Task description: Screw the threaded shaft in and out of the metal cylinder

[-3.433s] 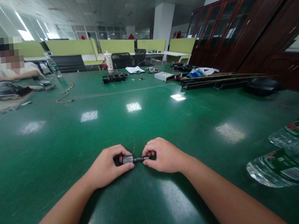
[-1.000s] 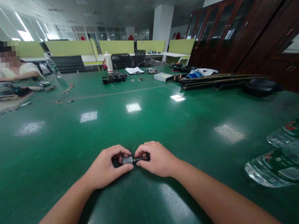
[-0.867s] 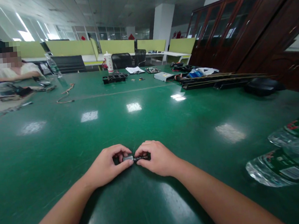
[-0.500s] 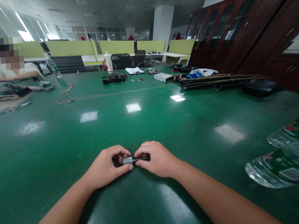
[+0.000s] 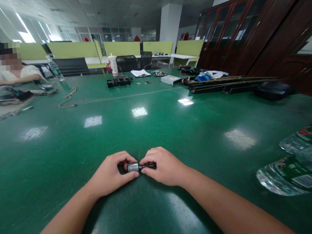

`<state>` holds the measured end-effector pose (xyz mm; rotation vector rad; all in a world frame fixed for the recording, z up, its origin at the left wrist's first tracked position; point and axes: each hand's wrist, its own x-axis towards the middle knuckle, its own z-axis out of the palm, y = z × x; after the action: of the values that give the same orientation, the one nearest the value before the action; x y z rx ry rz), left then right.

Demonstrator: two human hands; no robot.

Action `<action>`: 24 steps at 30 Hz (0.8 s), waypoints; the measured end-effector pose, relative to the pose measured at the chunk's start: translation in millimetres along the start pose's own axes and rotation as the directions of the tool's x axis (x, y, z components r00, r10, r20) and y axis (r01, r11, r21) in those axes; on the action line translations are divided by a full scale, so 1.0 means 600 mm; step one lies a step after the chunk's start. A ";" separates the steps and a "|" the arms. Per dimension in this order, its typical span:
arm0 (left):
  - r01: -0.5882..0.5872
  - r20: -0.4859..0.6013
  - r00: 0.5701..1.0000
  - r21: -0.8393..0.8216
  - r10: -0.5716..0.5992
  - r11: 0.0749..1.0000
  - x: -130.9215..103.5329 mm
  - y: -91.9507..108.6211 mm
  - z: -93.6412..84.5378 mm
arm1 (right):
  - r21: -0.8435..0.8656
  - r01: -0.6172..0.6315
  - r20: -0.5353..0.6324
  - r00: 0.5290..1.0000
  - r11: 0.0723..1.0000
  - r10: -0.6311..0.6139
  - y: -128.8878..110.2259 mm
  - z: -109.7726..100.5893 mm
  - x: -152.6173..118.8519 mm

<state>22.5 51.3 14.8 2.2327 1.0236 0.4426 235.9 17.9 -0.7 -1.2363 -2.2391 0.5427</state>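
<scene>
Low in the middle of the head view, a small silver metal cylinder [image 5: 133, 167], shaped like a little motor, lies sideways just above or on the green table [image 5: 157, 129]. Thumb and fingers of my left hand [image 5: 114, 172] are closed around its left part. From its right end runs a thin dark ridged shaft [image 5: 147, 166]. My right hand [image 5: 163, 166] pinches this shaft, thumb below and fingers above. The fingertips of both hands are close together at the joint. The palms hide the outer ends of the piece.
Clear plastic bottles [image 5: 299, 175] lie at the right edge. Across the table are a black plastic part [image 5: 119, 82], a white box [image 5: 170, 80], long dark rails [image 5: 219, 86], a cord [image 5: 70, 99] and a white bottle [image 5: 113, 65]. A person [image 5: 8, 74] sits at far left.
Both hands keep their hold on the piece in nearly the same place. The dark shaft looks slightly turned. The person at far left has shifted their head a little.
</scene>
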 end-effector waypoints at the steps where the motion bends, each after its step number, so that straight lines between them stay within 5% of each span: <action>1: 0.001 0.001 1.000 -0.004 -0.001 1.000 0.000 0.000 0.000 | -0.002 0.001 -0.001 1.000 1.000 -0.001 0.000 0.000 0.000; 24: -0.013 0.007 1.000 0.004 0.013 1.000 0.000 -0.002 0.003 | -0.017 0.019 -0.010 1.000 1.000 -0.019 0.005 0.001 0.000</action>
<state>22.7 51.2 12.5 2.2441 1.0079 0.4387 237.9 19.3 -2.9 -1.2223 -2.2492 0.5104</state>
